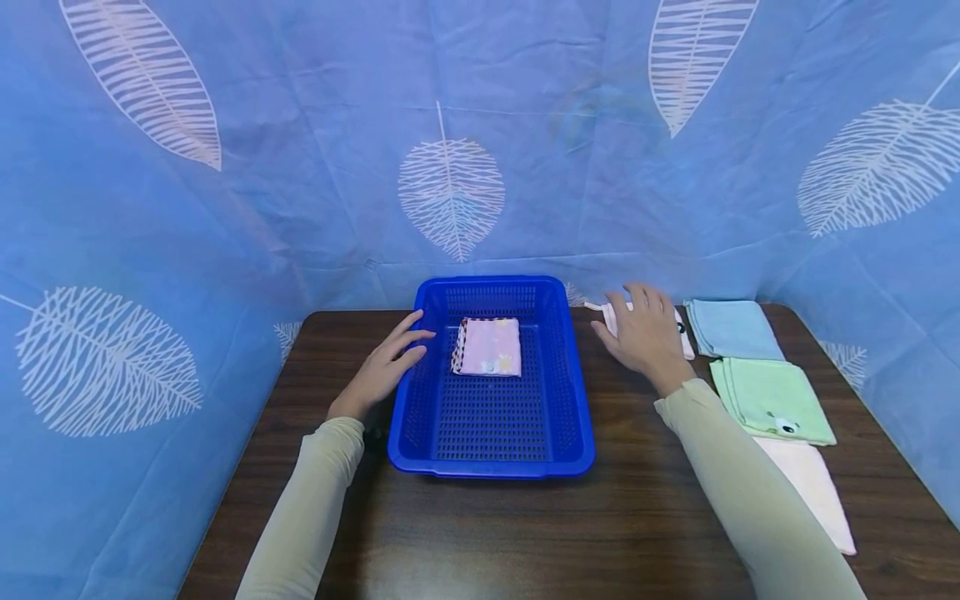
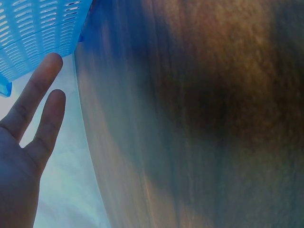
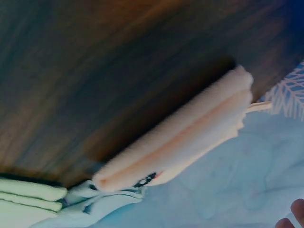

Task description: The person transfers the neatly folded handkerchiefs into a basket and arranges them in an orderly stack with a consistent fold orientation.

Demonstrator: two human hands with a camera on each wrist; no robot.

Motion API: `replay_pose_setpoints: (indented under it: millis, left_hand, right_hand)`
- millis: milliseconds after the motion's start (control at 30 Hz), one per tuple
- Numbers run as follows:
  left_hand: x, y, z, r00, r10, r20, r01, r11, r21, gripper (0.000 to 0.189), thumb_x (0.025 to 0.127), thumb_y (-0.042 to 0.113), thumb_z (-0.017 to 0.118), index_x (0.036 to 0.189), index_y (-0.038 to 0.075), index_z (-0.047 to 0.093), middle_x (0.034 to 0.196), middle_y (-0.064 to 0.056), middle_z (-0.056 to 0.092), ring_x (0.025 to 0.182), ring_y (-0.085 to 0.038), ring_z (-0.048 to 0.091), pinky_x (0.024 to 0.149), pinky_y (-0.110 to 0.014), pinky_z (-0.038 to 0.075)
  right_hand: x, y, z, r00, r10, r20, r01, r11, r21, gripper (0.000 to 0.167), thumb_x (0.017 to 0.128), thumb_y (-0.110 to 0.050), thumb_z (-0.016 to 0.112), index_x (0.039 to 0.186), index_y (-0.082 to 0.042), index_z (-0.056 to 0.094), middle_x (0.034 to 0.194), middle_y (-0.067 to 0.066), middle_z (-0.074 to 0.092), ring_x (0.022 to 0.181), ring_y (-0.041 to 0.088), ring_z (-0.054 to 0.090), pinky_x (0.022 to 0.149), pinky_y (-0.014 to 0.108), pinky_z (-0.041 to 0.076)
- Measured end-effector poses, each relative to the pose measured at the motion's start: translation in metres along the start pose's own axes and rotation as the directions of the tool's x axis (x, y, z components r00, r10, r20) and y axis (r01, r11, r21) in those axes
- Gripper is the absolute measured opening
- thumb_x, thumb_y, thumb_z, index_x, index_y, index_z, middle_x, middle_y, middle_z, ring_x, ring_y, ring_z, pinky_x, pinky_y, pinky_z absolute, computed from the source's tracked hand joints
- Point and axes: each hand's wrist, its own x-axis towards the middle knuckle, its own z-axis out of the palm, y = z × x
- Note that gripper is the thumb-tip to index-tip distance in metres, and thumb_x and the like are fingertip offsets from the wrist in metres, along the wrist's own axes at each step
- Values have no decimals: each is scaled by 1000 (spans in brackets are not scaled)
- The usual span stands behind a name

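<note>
A blue perforated plastic basket (image 1: pixel 491 468) stands on the table, with a folded pink cloth (image 1: pixel 491 346) lying inside it toward the back. My left hand (image 1: pixel 382 367) is at the basket's left rim, fingers extended; whether they touch it I cannot tell. In the left wrist view two fingers of that hand (image 2: pixel 23 152) spread near the basket wall (image 2: pixel 42 35). Over a folded white cloth (image 3: pixel 180 137) with a hanging loop and a dark print, my right hand (image 1: pixel 647 333) hovers with fingers loosely extended, partly covering the cloth in the head view.
On the right side of the dark wooden table (image 1: pixel 480 542) lie a folded light blue cloth (image 1: pixel 735 329), a green one (image 1: pixel 776 400) and a pale one (image 1: pixel 813 492), partly under the green. Blue leaf-patterned fabric (image 1: pixel 315 167) hangs behind and beside the table.
</note>
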Motion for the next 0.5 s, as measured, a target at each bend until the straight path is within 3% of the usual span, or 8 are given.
replay_pose_setpoints:
  millis: [300,500]
  left_hand:
    - [-2,-2,2,1000,-2,3,2,1000,-13,46,105,55,44,143,33,57,167,28,16,161,-22,15,121,-71,24]
    - [0,-1,2,1000,3,-2,-3,1000,-8,46,105,55,44,143,33,57,167,29,16,161,-22,15,121,-69,24]
  right_hand:
    - [-12,14,17,997,57,47,-59,997,45,64,100,-55,50,145,-10,50,150,29,41,140,50,35,117,68,26]
    - [-15,27,23,985,111,131,-118,992,51,71,102,-57,46,153,-7,39,157,31,30,146,53,24,118,72,17]
